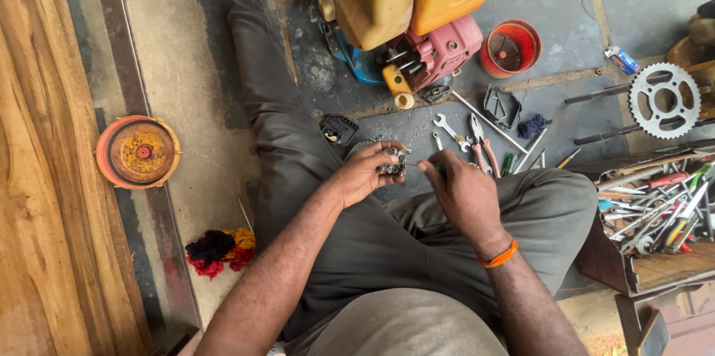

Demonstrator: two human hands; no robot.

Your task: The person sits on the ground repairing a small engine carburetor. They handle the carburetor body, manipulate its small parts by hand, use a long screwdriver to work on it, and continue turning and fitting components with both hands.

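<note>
Concrete floor (186, 65), tools scattered: my left hand (363, 175) has its fingers clamped on a small metal part (393, 164); my right hand (462, 192) pinches a thin tool, mostly hidden.

One small package: blue-and-white oblong packet (621, 59) with red end, lying far right on concrete floor.
</note>
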